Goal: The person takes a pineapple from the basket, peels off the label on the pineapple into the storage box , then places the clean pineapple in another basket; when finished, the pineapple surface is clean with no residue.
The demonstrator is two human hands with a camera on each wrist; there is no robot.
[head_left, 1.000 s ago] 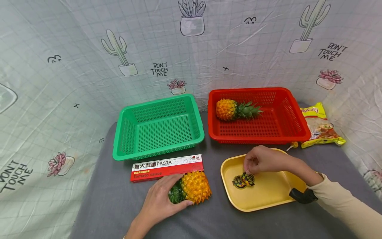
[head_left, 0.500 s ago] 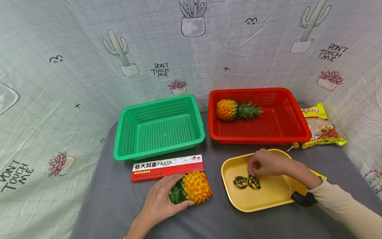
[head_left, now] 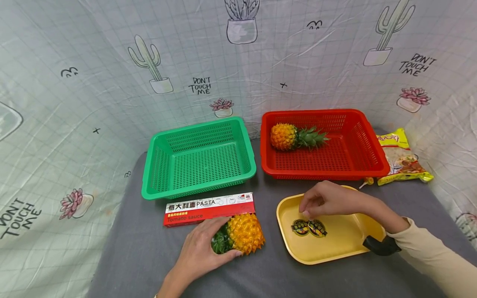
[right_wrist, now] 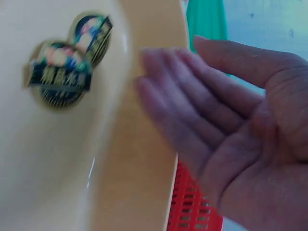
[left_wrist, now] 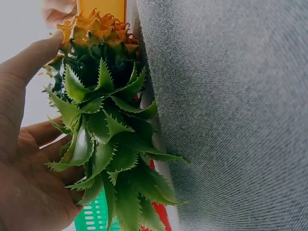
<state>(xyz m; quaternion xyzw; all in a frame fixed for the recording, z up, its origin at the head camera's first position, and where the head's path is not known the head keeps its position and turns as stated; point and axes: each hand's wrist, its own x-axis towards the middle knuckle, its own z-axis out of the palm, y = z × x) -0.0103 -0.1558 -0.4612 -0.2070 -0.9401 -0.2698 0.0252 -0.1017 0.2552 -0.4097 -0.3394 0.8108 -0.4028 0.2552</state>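
My left hand (head_left: 203, 248) grips a yellow-orange pineapple (head_left: 246, 232) lying on the grey cloth. Its green, spiny leaves (left_wrist: 113, 144) hang under the palm in the left wrist view. Over the yellow tray (head_left: 335, 250) hovers my right hand (head_left: 331, 200), its fingers loosely bent and holding nothing. Two dark round stickers with gold edges, a left sticker (head_left: 299, 227) and a right sticker (head_left: 318, 229), lie side by side on the tray floor just below the fingertips. In the right wrist view the palm (right_wrist: 245, 159) is bare, apart from the stickers.
A red pasta box (head_left: 208, 210) lies behind the left hand. Farther back stand a green basket (head_left: 197, 191) and a red basket (head_left: 324, 171) with another pineapple (head_left: 284, 136) inside. A lollipop (head_left: 368, 181) and a yellow food packet (head_left: 404, 161) lie at right.
The right-hand sticker, overlapping the other at first, has been shifted to the right beside it. My right hand has let go of it and moved slightly up and left. The left hand stays.
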